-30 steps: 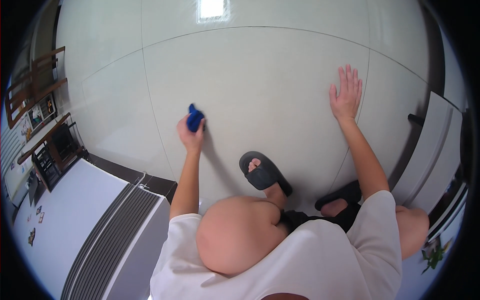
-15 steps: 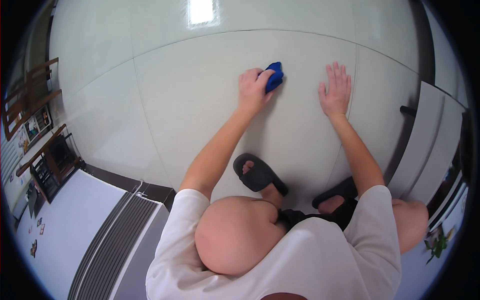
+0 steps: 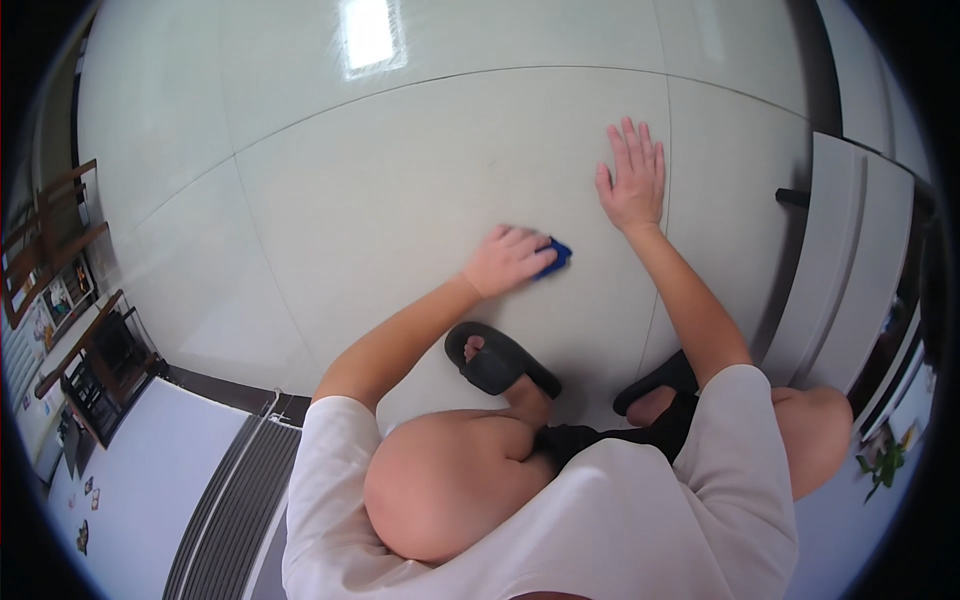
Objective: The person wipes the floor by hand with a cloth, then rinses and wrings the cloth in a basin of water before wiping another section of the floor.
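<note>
My left hand is closed over a bunched blue cloth and presses it against the pale tiled floor. Most of the cloth is under the fingers; one end shows past the fingertips. Farther off and to the right, my right hand lies flat on the floor with its fingers spread and nothing in it. A tile seam runs just to the right of that hand. A small faint mark shows on the tile beyond the left hand.
My feet wear black slides close behind the left hand. A light grey cabinet stands at the right, with a dark bar jutting out. At the left are a white appliance with a ribbed side and wooden chairs.
My left hand has drawn the blue cloth back across the floor toward my feet. My right hand stays flat on the floor. The whole view has shifted slightly.
</note>
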{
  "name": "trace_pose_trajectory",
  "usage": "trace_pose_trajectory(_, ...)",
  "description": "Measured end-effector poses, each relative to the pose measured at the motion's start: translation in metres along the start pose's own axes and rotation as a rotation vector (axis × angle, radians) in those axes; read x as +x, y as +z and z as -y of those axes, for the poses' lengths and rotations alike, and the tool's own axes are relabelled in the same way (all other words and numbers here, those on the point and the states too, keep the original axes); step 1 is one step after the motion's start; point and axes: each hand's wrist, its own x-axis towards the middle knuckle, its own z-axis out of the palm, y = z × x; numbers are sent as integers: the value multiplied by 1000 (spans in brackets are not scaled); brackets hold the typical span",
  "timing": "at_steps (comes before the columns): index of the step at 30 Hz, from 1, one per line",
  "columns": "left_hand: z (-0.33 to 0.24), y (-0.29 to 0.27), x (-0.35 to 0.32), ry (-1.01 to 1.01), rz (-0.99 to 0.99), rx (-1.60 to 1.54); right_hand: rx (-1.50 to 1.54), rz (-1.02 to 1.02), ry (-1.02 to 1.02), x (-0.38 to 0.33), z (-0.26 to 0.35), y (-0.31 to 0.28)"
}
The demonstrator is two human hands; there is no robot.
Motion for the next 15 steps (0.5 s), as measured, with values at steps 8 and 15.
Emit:
trace_pose_trajectory(8, 71, -40, 67, -484, -309, 397, -6, 11, 9, 0, 0, -2)
trace_pose_trajectory(15, 105, -79, 40, -1020, -807, -303, -20, 19, 18, -6, -8, -2)
